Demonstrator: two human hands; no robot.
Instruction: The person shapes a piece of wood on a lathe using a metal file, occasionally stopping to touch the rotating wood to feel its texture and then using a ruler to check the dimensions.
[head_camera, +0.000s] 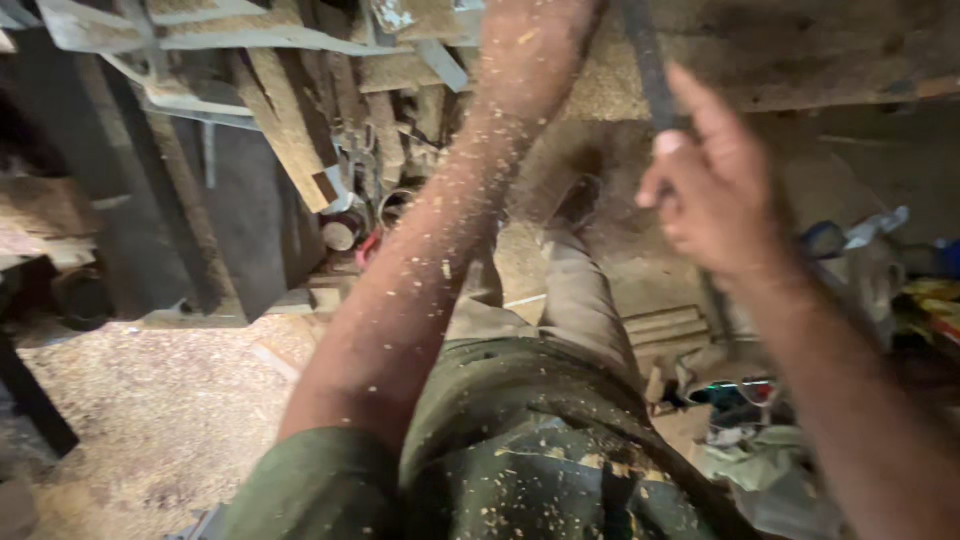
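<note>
Right hand (715, 195) at 2 o'clock, arm raised, fingers curled around dark rod (648, 60) running up to 12. Left hand (530, 45) at 12, forearm stretched up, sawdust-flecked; grip can't be made out, cropped.

Right hand (712, 190) grips a dark rod (648, 62) — left hand (530, 45) sawdust-flecked.

Not much packaging here, honestly. Just right of the sawdust-covered wooden workbench edge (800, 70), low down, a crumpled yellow-and-red wrapper (930, 300) lies blurred, with a blue-white plastic bag (850, 235) beside it. No screens or signs.
</note>
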